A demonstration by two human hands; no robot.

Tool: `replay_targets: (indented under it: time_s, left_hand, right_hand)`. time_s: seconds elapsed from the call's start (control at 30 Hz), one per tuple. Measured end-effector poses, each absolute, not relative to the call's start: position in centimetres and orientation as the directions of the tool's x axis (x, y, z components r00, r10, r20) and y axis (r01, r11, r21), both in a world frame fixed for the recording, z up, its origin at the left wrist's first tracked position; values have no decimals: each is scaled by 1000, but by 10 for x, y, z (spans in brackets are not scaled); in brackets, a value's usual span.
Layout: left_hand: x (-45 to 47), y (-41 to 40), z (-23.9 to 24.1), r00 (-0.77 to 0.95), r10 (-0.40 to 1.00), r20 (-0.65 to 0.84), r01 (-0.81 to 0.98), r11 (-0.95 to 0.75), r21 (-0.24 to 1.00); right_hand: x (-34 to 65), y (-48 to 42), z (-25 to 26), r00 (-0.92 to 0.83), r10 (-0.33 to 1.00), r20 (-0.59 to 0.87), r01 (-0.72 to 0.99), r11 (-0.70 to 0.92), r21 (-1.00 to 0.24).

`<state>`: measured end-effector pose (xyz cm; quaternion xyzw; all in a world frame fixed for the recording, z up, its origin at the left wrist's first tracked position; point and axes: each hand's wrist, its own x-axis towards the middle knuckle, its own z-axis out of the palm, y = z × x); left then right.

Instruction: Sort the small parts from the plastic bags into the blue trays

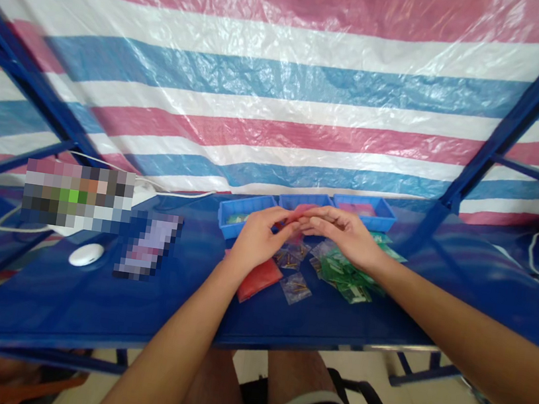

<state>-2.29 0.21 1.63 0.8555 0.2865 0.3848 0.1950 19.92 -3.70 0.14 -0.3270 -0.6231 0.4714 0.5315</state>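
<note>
My left hand (259,237) and my right hand (345,233) meet over the blue table (84,310), fingers pinched together on a small pink-red plastic bag (300,213) held between them. Below the hands lie several small clear bags (295,287) with thin parts inside, a heap of red bags (258,279) under my left wrist, and a heap of green bags (349,280) under my right wrist.
Three blue trays stand in a row behind the hands: left (243,211), middle (304,201), right (363,210). A white oval device (86,254) and white cables (170,191) lie at the left. Blue frame posts (510,129) and a striped tarp (286,84) close the back.
</note>
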Motion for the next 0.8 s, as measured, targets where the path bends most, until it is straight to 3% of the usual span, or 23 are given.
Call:
replay_targets:
  time_s: [0.1, 0.2, 0.4, 0.5, 0.67, 0.8]
  left_hand:
    - [-25, 7, 12, 446, 707, 549, 332, -700, 632]
    - [-23, 8, 9, 402, 749, 527, 208, -636, 743]
    - [-18, 6, 6, 467, 799, 379, -30, -414, 910]
    - [-19, 10, 5, 425, 829, 363, -35, -386, 922]
    - [-22, 15, 6, 316, 820, 477, 106, -530, 842]
    - [-21, 7, 9, 411, 789, 457, 159, -556, 816]
  right_hand:
    - [201, -31, -3, -91, 912, 400, -40, 398, -917]
    - [203, -25, -7, 34, 892, 452, 23, 451, -892]
    - [202, -24, -9, -87, 905, 416, -37, 415, -909]
    - [202, -23, -10, -46, 917, 396, -36, 395, -918]
    - [205, -21, -9, 85, 906, 416, 2, 417, -909]
    - [204, -27, -6, 57, 898, 437, 33, 436, -899]
